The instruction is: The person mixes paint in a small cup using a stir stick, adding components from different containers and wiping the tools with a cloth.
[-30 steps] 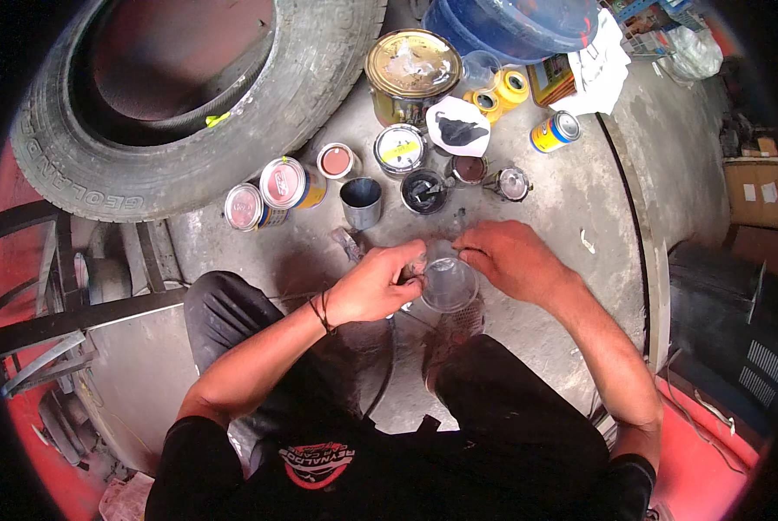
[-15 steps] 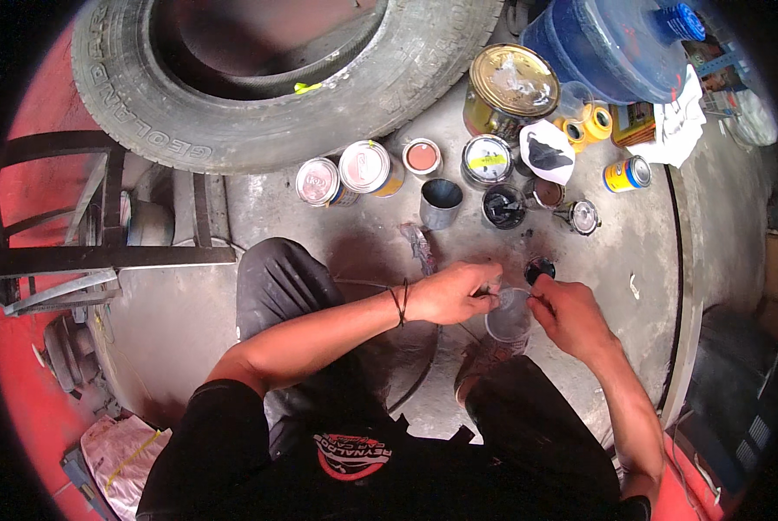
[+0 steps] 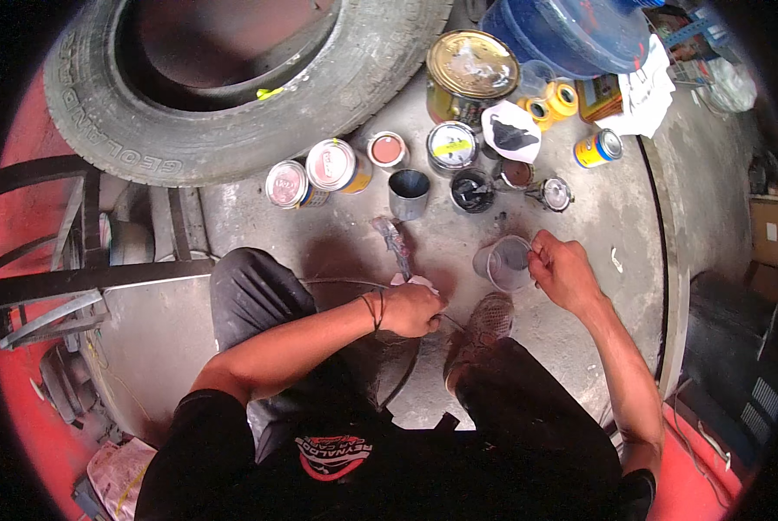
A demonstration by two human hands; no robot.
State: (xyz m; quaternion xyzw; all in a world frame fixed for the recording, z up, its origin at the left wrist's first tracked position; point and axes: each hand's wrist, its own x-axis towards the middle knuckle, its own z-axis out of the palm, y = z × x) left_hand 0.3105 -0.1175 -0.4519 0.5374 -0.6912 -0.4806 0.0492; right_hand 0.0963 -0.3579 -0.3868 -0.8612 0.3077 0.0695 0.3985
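My right hand [image 3: 567, 271] is closed on the rim of a clear plastic cup [image 3: 502, 264], which is tilted above the floor. The cup looks see-through, with a cloudy tint. Lower and to the left, my left hand [image 3: 412, 310] has its fingers curled in. What they hold, if anything, is hidden. Just beyond its knuckles shows a pinkish-white scrap [image 3: 419, 282], beside a dark, stained rag [image 3: 394, 244] on the floor. Farther off stand an open grey cup [image 3: 409, 193] and an open can of black paint [image 3: 472, 190].
Paint cans [image 3: 331, 165] and a large gold-lidded tin [image 3: 473, 74] stand in a cluster ahead. Behind them lie a big tyre [image 3: 232, 130] and a blue water jug [image 3: 571, 35]. A yellow-and-blue can [image 3: 599, 148] is at right, a black metal frame [image 3: 67, 278] at left.
My left hand has moved away from the cup, down and left, next to the rag. My right hand keeps the cup, now raised and tilted. The view has shifted a little.
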